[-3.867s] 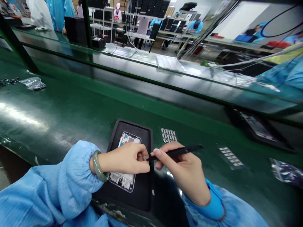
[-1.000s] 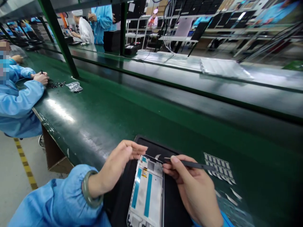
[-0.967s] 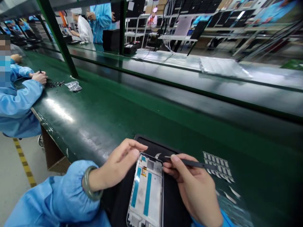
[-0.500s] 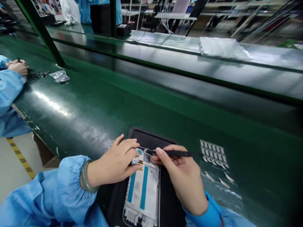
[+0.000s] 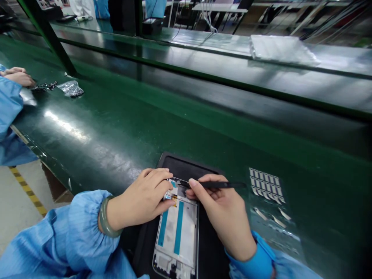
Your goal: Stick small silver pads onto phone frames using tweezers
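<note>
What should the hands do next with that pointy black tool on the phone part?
Probably ease the tweezers tip down a touch at the top edge of the phone frame. The right hand pinches them with the tip already at that edge, and the left hand has its fingers pressed on the same corner, steadying the frame in the black tray.

On the dark green bench (image 5: 122,116), a black tray (image 5: 188,170) carries a white phone frame (image 5: 178,236) with two blue strips; beside the tray, a grid of silver-grey squares (image 5: 266,185); sleeves (image 5: 72,240) light blue.
</note>
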Demonstrator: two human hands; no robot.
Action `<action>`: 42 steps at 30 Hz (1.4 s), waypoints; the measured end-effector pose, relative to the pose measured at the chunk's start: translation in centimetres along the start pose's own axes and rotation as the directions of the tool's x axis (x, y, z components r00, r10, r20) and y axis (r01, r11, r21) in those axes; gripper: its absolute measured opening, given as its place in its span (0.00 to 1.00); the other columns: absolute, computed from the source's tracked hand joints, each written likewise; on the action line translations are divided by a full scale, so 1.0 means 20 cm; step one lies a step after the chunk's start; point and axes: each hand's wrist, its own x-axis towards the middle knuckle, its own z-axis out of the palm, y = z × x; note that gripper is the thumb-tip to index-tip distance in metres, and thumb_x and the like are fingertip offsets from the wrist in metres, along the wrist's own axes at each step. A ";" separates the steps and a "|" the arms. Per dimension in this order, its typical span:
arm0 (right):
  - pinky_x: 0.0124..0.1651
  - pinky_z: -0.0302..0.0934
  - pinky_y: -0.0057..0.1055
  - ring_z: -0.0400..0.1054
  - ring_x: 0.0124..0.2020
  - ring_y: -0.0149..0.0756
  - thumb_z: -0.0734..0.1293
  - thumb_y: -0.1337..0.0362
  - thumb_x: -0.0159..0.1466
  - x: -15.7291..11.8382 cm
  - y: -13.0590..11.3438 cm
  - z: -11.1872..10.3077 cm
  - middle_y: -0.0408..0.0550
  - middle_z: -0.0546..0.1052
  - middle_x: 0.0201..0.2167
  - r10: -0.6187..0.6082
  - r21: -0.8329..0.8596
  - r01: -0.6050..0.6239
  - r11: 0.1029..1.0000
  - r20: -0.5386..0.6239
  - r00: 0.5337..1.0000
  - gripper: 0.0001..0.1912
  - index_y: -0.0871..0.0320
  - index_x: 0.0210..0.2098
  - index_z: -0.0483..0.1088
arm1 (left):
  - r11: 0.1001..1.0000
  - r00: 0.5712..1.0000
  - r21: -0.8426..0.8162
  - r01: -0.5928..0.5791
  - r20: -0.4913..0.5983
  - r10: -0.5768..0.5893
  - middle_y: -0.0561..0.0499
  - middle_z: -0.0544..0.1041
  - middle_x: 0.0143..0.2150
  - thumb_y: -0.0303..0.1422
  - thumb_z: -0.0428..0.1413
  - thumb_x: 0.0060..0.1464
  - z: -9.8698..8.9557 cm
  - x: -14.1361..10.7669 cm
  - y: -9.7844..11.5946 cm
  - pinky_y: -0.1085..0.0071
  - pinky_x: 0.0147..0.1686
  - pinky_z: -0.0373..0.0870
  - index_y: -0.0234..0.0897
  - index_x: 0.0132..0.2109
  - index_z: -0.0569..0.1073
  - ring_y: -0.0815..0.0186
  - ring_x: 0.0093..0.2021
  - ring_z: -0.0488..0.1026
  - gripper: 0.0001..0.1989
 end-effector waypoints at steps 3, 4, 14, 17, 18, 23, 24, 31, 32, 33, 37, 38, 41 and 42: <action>0.25 0.70 0.31 0.73 0.23 0.40 0.74 0.52 0.51 0.00 0.00 0.00 0.43 0.73 0.21 -0.001 -0.009 0.001 1.000 0.010 1.000 0.20 0.57 0.31 0.63 | 1.000 1.000 -0.002 0.001 0.005 -0.001 0.41 0.69 0.54 0.35 0.51 0.61 0.00 0.00 0.00 0.56 0.54 0.63 0.33 0.45 0.66 0.56 0.59 0.62 0.10; 0.25 0.70 0.30 0.73 0.23 0.40 0.74 0.52 0.52 0.00 0.00 0.00 0.43 0.73 0.21 -0.008 -0.012 0.008 1.000 0.013 1.000 0.20 0.57 0.31 0.63 | 1.000 1.000 -0.003 0.002 0.006 -0.002 0.41 0.69 0.54 0.35 0.51 0.61 0.00 0.00 0.00 0.56 0.54 0.63 0.33 0.45 0.66 0.56 0.59 0.62 0.10; 0.25 0.69 0.30 0.73 0.23 0.40 0.73 0.51 0.53 0.00 0.00 0.00 0.44 0.73 0.22 -0.023 -0.050 0.023 0.998 0.014 1.000 0.20 0.56 0.31 0.63 | 1.000 1.000 0.013 -0.003 0.021 0.003 0.42 0.68 0.55 0.36 0.52 0.60 0.00 -0.01 0.00 0.54 0.58 0.58 0.33 0.47 0.66 0.57 0.61 0.60 0.12; 0.26 0.69 0.30 0.73 0.23 0.39 0.73 0.51 0.53 -0.01 0.01 0.00 0.43 0.73 0.22 -0.038 -0.064 0.039 0.997 0.012 0.999 0.19 0.56 0.32 0.63 | 0.999 1.000 0.034 -0.008 0.021 0.008 0.43 0.68 0.55 0.36 0.51 0.61 0.00 -0.01 0.00 0.53 0.58 0.58 0.35 0.50 0.65 0.58 0.61 0.59 0.13; 0.26 0.69 0.30 0.73 0.23 0.39 0.73 0.52 0.53 -0.01 0.01 0.00 0.43 0.72 0.22 -0.043 -0.068 0.044 0.997 0.014 0.999 0.19 0.56 0.32 0.63 | 0.999 1.000 0.044 -0.011 0.024 0.010 0.43 0.67 0.55 0.36 0.50 0.61 0.00 -0.01 0.00 0.53 0.58 0.58 0.35 0.51 0.65 0.58 0.61 0.59 0.14; 0.27 0.69 0.31 0.73 0.23 0.39 0.72 0.51 0.54 -0.01 0.01 0.00 0.43 0.73 0.23 -0.048 -0.092 0.051 0.994 0.034 0.998 0.18 0.56 0.32 0.63 | 0.993 0.999 0.112 -0.025 0.046 0.020 0.44 0.67 0.55 0.36 0.48 0.62 0.00 0.00 0.00 0.51 0.58 0.57 0.38 0.53 0.66 0.57 0.61 0.59 0.14; 0.27 0.69 0.32 0.73 0.24 0.39 0.72 0.51 0.55 -0.01 0.01 0.00 0.43 0.73 0.23 -0.051 -0.103 0.055 0.993 0.036 0.998 0.18 0.55 0.32 0.63 | 0.992 0.999 0.124 -0.026 0.049 0.020 0.44 0.67 0.55 0.36 0.47 0.62 0.00 0.00 0.01 0.50 0.59 0.56 0.38 0.53 0.66 0.57 0.61 0.59 0.14; 0.28 0.67 0.32 0.72 0.26 0.38 0.68 0.53 0.60 -0.03 0.03 -0.02 0.44 0.73 0.27 -0.208 -0.344 0.219 0.913 0.070 0.976 0.13 0.55 0.34 0.64 | 0.971 0.999 0.237 -0.032 0.037 0.024 0.44 0.68 0.55 0.37 0.47 0.63 0.01 0.01 0.04 0.43 0.60 0.50 0.36 0.52 0.67 0.55 0.60 0.61 0.15; 0.28 0.67 0.32 0.73 0.26 0.38 0.68 0.53 0.60 -0.04 0.03 -0.02 0.44 0.73 0.28 -0.233 -0.373 0.242 0.896 0.068 0.970 0.13 0.54 0.34 0.65 | 0.966 0.999 0.257 -0.032 0.033 0.024 0.44 0.68 0.56 0.37 0.46 0.63 0.01 0.01 0.04 0.43 0.60 0.50 0.35 0.52 0.67 0.55 0.59 0.61 0.15; 0.29 0.67 0.32 0.73 0.27 0.38 0.68 0.54 0.60 -0.04 0.03 -0.02 0.44 0.74 0.29 -0.252 -0.383 0.254 0.888 0.055 0.966 0.12 0.54 0.34 0.65 | 0.961 0.999 0.274 -0.033 0.030 0.025 0.43 0.68 0.56 0.36 0.45 0.63 0.01 0.01 0.04 0.42 0.60 0.50 0.35 0.52 0.67 0.55 0.59 0.61 0.15; 0.33 0.68 0.33 0.73 0.31 0.39 0.70 0.56 0.59 -0.03 0.01 -0.05 0.46 0.74 0.32 -0.310 -0.314 0.268 0.911 -0.089 0.947 0.12 0.54 0.36 0.66 | 0.950 0.999 0.310 -0.037 0.015 0.034 0.43 0.69 0.56 0.36 0.44 0.64 0.03 0.01 0.05 0.41 0.60 0.50 0.34 0.52 0.67 0.55 0.58 0.62 0.15; 0.34 0.68 0.34 0.73 0.32 0.39 0.71 0.56 0.59 -0.02 0.01 -0.06 0.46 0.74 0.33 -0.318 -0.283 0.277 0.918 -0.108 0.942 0.12 0.54 0.36 0.66 | 0.949 0.999 0.313 -0.036 0.011 0.034 0.43 0.69 0.56 0.36 0.43 0.64 0.03 0.01 0.06 0.41 0.60 0.50 0.34 0.53 0.67 0.55 0.58 0.62 0.16; 0.36 0.69 0.35 0.73 0.33 0.40 0.71 0.56 0.58 0.03 0.00 -0.07 0.46 0.74 0.34 -0.284 -0.196 0.270 0.943 -0.044 0.958 0.13 0.54 0.37 0.66 | 0.951 1.000 0.307 -0.028 0.001 0.029 0.43 0.69 0.56 0.36 0.44 0.64 0.03 0.01 0.06 0.41 0.60 0.50 0.34 0.53 0.67 0.55 0.59 0.62 0.16; 0.35 0.70 0.35 0.73 0.33 0.40 0.71 0.55 0.58 0.05 0.00 -0.07 0.46 0.75 0.34 -0.255 -0.175 0.252 0.952 0.000 0.967 0.13 0.54 0.37 0.66 | 0.954 1.000 0.300 -0.025 -0.002 0.027 0.43 0.69 0.56 0.36 0.45 0.64 0.04 0.01 0.06 0.41 0.60 0.50 0.34 0.53 0.67 0.55 0.59 0.62 0.16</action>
